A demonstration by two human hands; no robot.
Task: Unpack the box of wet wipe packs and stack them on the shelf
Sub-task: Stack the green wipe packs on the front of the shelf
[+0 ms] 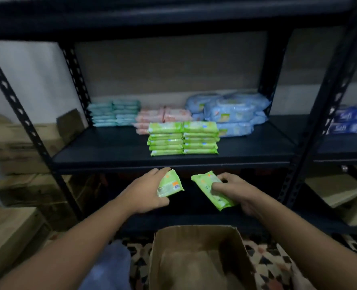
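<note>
My left hand (147, 190) grips a green wet wipe pack (170, 185) just below the front edge of the black shelf (110, 151). My right hand (234, 189) grips a second green pack (212, 190) beside it. Both hands are above the open cardboard box (198, 258), whose visible inside shows no packs. On the shelf stand two side-by-side stacks of green packs (183, 139), several high.
Behind the green stacks lie teal packs (114, 113), pink packs (163, 118) and large blue packs (229, 111). Black perforated uprights (23, 116) frame the bay. Cardboard boxes (20, 147) are piled at the left. Blue tissue packs (350, 121) sit in the right bay.
</note>
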